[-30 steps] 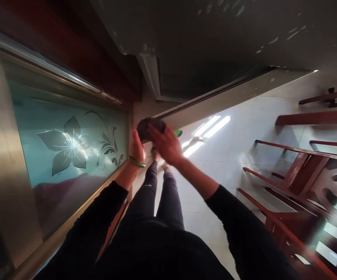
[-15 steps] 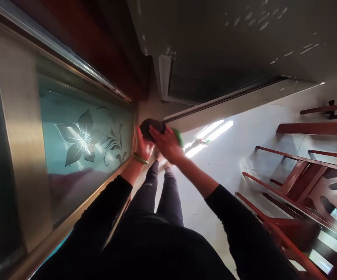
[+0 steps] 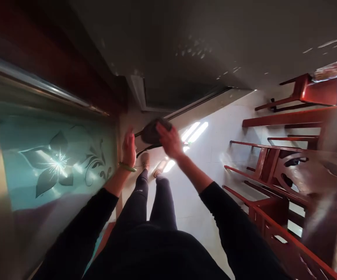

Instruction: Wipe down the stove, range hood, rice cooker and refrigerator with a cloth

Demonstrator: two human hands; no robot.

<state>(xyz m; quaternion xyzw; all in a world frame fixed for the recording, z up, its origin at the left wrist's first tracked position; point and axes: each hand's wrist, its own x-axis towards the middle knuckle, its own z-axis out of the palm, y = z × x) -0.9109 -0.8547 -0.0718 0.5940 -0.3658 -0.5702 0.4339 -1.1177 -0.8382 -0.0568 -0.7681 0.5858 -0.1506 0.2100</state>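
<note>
A dark, rounded, soft-looking item [image 3: 151,133] with thin strap-like strips at its left end is between my hands; its exact kind is unclear. My right hand [image 3: 171,142] grips its right side, fingers pressed over the top. At the left end, my left hand [image 3: 129,149], a green bangle [image 3: 126,167] on its wrist, has its fingers close together and meets one of the strips. The fingertips of this hand are blurred.
On the left stands a glass panel [image 3: 48,163] with a flower pattern. A dark glossy surface [image 3: 185,39] spans the top. Red wooden chairs [image 3: 261,210] line the right side. Sunlit pale tiles [image 3: 197,171] lie below.
My hands have moved apart, the left one further left, exposing the strips on the dark item. The green patch beside my right hand no longer shows. My view has shifted right.
</note>
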